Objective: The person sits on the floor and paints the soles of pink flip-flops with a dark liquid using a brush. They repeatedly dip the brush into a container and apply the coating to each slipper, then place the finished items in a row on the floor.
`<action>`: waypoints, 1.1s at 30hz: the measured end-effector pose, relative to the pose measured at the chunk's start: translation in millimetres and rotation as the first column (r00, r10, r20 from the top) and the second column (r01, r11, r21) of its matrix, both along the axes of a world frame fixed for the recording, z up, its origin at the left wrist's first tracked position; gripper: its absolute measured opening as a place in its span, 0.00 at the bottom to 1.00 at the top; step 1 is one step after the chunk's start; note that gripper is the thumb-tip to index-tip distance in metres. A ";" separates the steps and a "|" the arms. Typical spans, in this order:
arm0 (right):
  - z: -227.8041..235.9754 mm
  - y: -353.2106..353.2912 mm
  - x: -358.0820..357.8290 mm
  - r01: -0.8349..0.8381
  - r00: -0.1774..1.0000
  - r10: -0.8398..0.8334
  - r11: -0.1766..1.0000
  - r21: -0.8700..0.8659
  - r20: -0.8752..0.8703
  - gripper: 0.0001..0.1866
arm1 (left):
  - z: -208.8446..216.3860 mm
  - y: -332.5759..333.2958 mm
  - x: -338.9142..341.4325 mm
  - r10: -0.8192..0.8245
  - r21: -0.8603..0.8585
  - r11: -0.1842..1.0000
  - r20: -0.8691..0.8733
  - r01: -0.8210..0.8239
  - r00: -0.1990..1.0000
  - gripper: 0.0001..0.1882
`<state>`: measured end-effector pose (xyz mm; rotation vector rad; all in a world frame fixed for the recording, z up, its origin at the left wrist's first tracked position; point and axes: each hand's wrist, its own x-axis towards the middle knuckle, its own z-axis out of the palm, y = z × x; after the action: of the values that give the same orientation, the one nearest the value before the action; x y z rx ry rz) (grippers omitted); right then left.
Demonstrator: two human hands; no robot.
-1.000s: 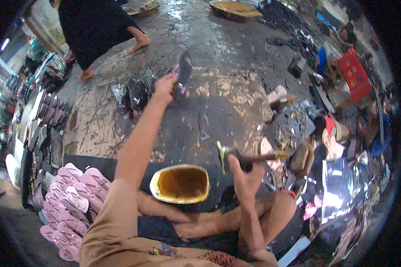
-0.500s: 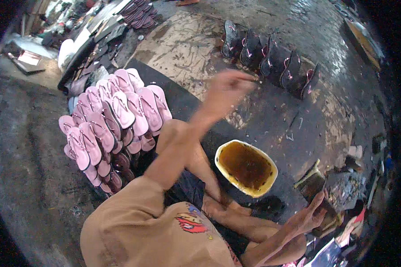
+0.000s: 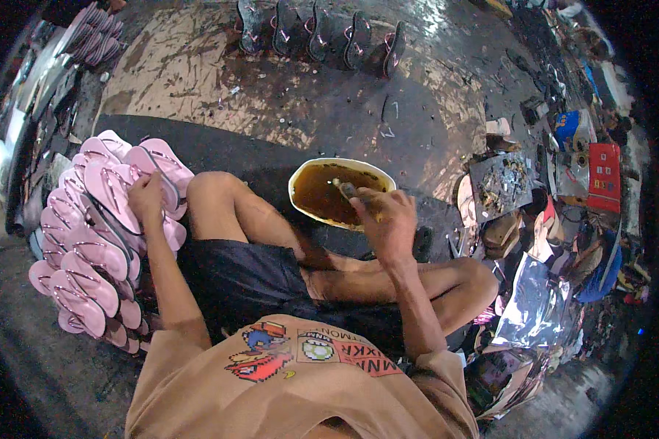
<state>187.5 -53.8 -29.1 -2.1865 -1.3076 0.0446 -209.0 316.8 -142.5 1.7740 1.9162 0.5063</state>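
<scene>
Head view: person seated, tan shirt (image 3: pixel 285 399), dark shorts (image 3: pixel 234 267), legs folded. Nearest working item: right hand (image 3: pixel 389 223), fingers wrapped around a brush (image 3: pixel 348 190) that is mostly hidden by the grip. Brush tip sits over the brown liquid (image 3: pixel 316 194) in a pale tub (image 3: pixel 292 192); can't tell if it's dipped.

Left hand (image 3: pixel 146 196) is on the pile of pink flip-flops (image 3: pixel 80 267) at the dark mat's left end, fingers curled in at the edge of an upper flip-flop (image 3: pixel 170 162). Can't say if they're pinched on it or just touching.

Key relation: that flip-flop is right at the left hand's fingertips, just past them on the far side; long axis slants near-right to far-left. Left hand is clearly nearer; right hand is well off to the right, with the left knee and tub between.

Tub sits on the dark mat (image 3: pixel 249 150), right of the left knee. Off the mat's right side: heaped scraps (image 3: pixel 505 183), silver sheet (image 3: pixel 534 304), red box (image 3: pixel 604 175).

Beyond: cardboard (image 3: pixel 176 88) along the mat's far-left edge, then five black flip-flops (image 3: pixel 357 40) in a row, well apart from both hands, long axes pointing roughly away.
</scene>
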 end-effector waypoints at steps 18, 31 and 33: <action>18.0 -97.0 26.2 0.368 0.565 -0.313 0.924 -0.107 -0.764 0.13 | 111.8 -215.8 59.2 -0.650 0.265 0.671 -0.238 0.693 0.721 0.30; 93.0 33.7 -4.7 0.042 0.979 0.078 0.825 0.564 -0.186 0.16 | 134.4 -275.7 151.8 0.585 -0.358 0.491 0.811 0.794 0.005 0.37; 83.1 26.1 -13.9 0.068 0.969 0.086 0.806 0.588 -0.230 0.15 | 140.8 -278.6 154.0 0.646 -0.409 0.518 0.763 0.751 -0.030 0.36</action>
<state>173.6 -27.7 53.9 -1.5769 -1.0124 -0.0796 -54.9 38.3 -1.6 0.2241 0.4745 0.4106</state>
